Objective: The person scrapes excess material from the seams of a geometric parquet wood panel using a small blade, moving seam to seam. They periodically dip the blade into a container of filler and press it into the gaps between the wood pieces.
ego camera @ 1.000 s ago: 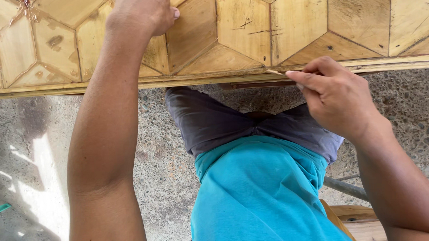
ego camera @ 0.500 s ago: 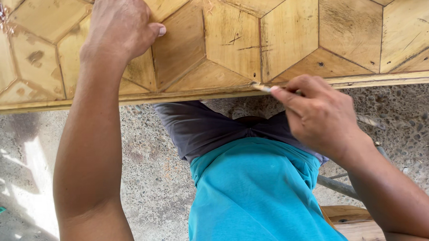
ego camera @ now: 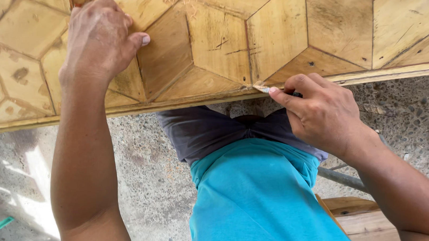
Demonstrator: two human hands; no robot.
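the wooden panel, inlaid with hexagon and diamond pieces in pale and honey tones, lay flat in front of the person, its near edge running across the view from left to right. the left hand rested palm down on the panel close to that near edge toward the left, fingers curled loosely over the surface and thumb spread to the right, gripping nothing but pressing the panel steady. the right hand was closed in a pinch, thumb and forefinger clamped on a thin pointed tool whose pale tip sat right at the near edge of the panel, where a seam between two inlaid pieces met the border strip.

compared with half a second before, both hands appeared further along the edge and the tool tip had come up from just under the border to touch the seam itself, while the left hand held its bracing place. by my reading, work on that joint was in contact rather than approach. below the edge were grey shorts, a turquoise shirt and a rough concrete floor.
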